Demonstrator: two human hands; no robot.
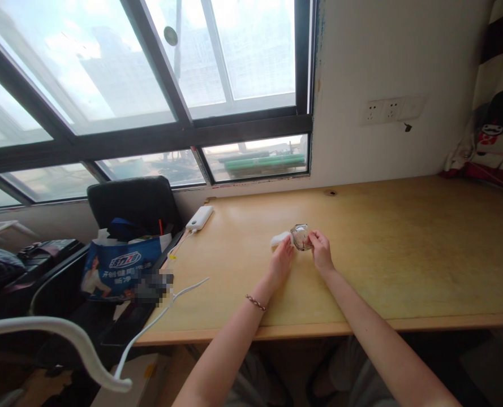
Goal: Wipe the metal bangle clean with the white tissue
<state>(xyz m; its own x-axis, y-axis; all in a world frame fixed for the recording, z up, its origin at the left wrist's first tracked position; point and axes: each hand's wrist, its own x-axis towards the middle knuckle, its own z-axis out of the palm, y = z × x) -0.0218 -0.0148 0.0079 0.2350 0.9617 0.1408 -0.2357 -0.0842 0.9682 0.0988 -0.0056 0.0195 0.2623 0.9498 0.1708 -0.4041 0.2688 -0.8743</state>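
Note:
Over the middle of the table, my right hand (321, 252) pinches the right edge of a small, shiny, see-through glass-like piece (301, 237) with a dark, faceted outline. Its exact kind is too small to make out. On the other side, my left hand (280, 261) has its fingers closed on a soft-looking white wad (279, 239), perhaps tissue or cloth. The wad sits close against the left side of the shiny piece. A braided bracelet circles my left wrist.
The wooden table (404, 254) runs below a window. A white power bank (200, 218) with a cable lies at its left edge. Beyond that edge, a blue bag (119, 265) sits on a black chair (134, 198). A thick white curved tube (56, 328) crosses the lower left.

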